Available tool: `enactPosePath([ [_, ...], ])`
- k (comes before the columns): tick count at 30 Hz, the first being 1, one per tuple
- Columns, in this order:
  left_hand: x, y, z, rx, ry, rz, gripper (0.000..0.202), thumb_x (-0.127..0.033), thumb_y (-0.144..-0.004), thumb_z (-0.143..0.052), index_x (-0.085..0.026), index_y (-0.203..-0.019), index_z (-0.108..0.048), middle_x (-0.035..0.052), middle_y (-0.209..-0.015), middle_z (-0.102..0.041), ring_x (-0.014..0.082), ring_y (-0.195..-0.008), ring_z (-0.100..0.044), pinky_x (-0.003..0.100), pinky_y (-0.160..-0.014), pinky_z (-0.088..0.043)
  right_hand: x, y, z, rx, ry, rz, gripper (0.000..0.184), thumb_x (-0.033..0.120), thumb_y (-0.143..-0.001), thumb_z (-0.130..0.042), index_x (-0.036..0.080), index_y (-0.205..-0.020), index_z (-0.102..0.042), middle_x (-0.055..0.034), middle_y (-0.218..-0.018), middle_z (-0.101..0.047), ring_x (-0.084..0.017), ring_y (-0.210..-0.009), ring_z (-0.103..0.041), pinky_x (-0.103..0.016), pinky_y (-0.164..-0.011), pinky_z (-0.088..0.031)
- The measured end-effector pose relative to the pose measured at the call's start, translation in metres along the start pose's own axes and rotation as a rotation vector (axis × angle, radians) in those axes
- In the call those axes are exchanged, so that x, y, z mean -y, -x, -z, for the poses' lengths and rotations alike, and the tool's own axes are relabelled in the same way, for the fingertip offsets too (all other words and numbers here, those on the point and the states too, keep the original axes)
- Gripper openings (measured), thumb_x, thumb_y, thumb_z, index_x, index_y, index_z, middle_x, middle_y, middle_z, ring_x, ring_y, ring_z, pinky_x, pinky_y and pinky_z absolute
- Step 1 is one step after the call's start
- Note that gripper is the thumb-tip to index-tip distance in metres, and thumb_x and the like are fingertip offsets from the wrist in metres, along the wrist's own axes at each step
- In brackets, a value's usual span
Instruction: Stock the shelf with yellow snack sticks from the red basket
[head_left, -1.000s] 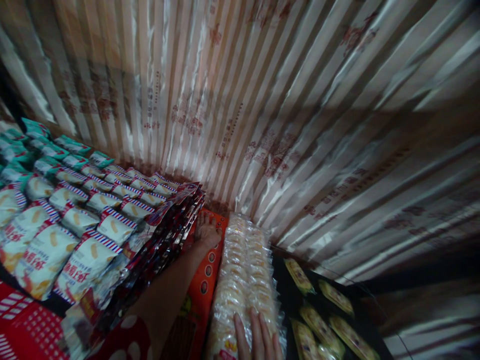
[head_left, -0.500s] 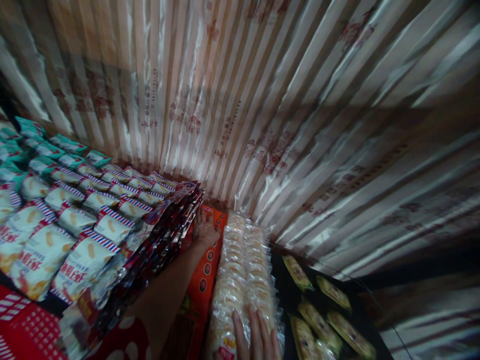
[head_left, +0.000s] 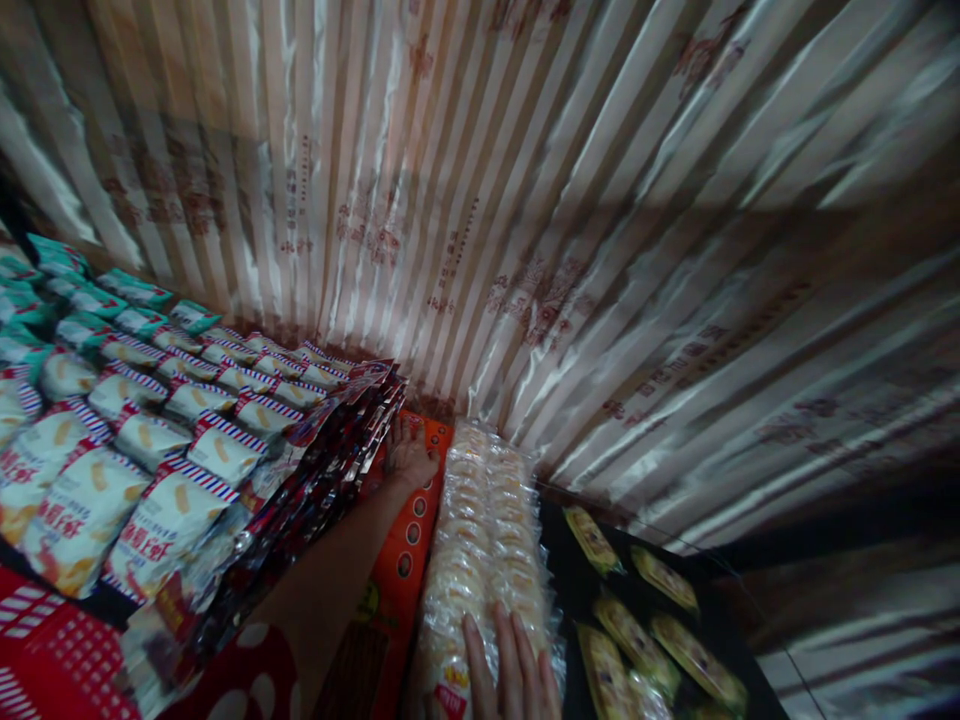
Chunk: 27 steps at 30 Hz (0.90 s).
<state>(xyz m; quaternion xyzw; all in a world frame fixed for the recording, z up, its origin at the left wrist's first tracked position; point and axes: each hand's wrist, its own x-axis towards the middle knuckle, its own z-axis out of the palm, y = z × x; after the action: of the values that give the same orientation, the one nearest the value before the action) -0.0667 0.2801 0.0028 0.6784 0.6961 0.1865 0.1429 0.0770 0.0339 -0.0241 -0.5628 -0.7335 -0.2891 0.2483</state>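
Observation:
My left arm, in a red sleeve with white dots, reaches forward. Its hand (head_left: pixel 410 458) lies spread at the far end of an orange flat package (head_left: pixel 405 560), against the stacked dark red packets (head_left: pixel 322 480). My right hand (head_left: pixel 514 670) rests with outstretched fingers on the near end of two rows of clear-wrapped pale round snacks (head_left: pixel 480 530). Its thumb and palm are cut off by the bottom edge. Neither hand has anything gripped in it.
White snack bags with striped tops (head_left: pixel 172 520) fill the left, with green bags (head_left: pixel 90 300) behind. A red basket (head_left: pixel 60 650) stands at lower left. Yellow wrapped snacks (head_left: pixel 637 650) lie on the dark shelf (head_left: pixel 570 560) at right. Printed pleated sheeting (head_left: pixel 480 200) rises behind.
The view has shifted very slightly. Both hands stay in the same places on the packages.

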Motion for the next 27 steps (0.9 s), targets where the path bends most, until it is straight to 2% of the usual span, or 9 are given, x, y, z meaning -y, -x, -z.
enactPosePath([
  [5, 0.002, 0.000, -0.004, -0.076, 0.001, -0.040, 0.061, -0.040, -0.076, -0.045, -0.014, -0.131, -0.040, 0.0116, -0.142, -0.033, 0.0297, -0.133, -0.021, 0.042, -0.109, -0.017, 0.001, -0.002, 0.001, -0.027, 0.003, 0.001, 0.065, 0.060, -0.077, -0.042, 0.027, -0.134, -0.039, -0.0103, -0.122, -0.055, -0.035, -0.116, -0.046, -0.052, -0.092, -0.034],
  [13, 0.004, -0.001, -0.007, -0.144, -0.014, -0.060, 0.060, -0.035, -0.078, -0.045, -0.002, -0.127, -0.042, 0.0196, -0.139, -0.034, 0.0303, -0.132, -0.024, 0.039, -0.110, -0.019, 0.002, -0.004, 0.001, -0.047, 0.014, -0.002, 0.062, 0.058, -0.078, -0.042, 0.028, -0.133, -0.040, -0.0094, -0.121, -0.056, -0.034, -0.115, -0.047, -0.051, -0.092, -0.034],
  [19, -0.001, 0.005, 0.005, -0.096, -0.067, -0.175, 0.046, -0.030, -0.080, -0.045, -0.005, -0.119, -0.051, 0.0174, -0.139, -0.037, 0.0264, -0.132, -0.026, 0.040, -0.110, -0.016, 0.000, 0.000, -0.007, -0.117, 0.048, 0.019, 0.069, 0.062, -0.076, -0.040, 0.027, -0.136, -0.035, -0.0130, -0.117, -0.057, -0.034, -0.109, -0.050, -0.052, -0.089, -0.035],
  [23, -0.007, 0.006, 0.015, -0.071, -0.066, -0.233, 0.031, -0.023, -0.084, -0.040, -0.016, -0.107, -0.060, 0.0092, -0.137, -0.042, 0.0230, -0.133, -0.025, 0.042, -0.106, -0.025, 0.000, -0.001, -0.005, -0.086, 0.030, 0.020, 0.068, 0.061, -0.076, -0.043, 0.027, -0.135, -0.036, -0.0121, -0.118, -0.057, -0.035, -0.112, -0.049, -0.052, -0.090, -0.034],
  [27, -0.012, 0.008, 0.023, -0.087, -0.034, -0.233, 0.032, -0.021, -0.085, -0.036, -0.014, -0.101, -0.064, 0.0114, -0.131, -0.048, 0.0239, -0.130, -0.031, 0.041, -0.103, -0.031, 0.001, -0.005, 0.002, -0.061, 0.013, 0.009, 0.068, 0.060, -0.076, -0.044, 0.027, -0.135, -0.037, -0.0109, -0.121, -0.055, -0.035, -0.115, -0.047, -0.051, -0.092, -0.033],
])
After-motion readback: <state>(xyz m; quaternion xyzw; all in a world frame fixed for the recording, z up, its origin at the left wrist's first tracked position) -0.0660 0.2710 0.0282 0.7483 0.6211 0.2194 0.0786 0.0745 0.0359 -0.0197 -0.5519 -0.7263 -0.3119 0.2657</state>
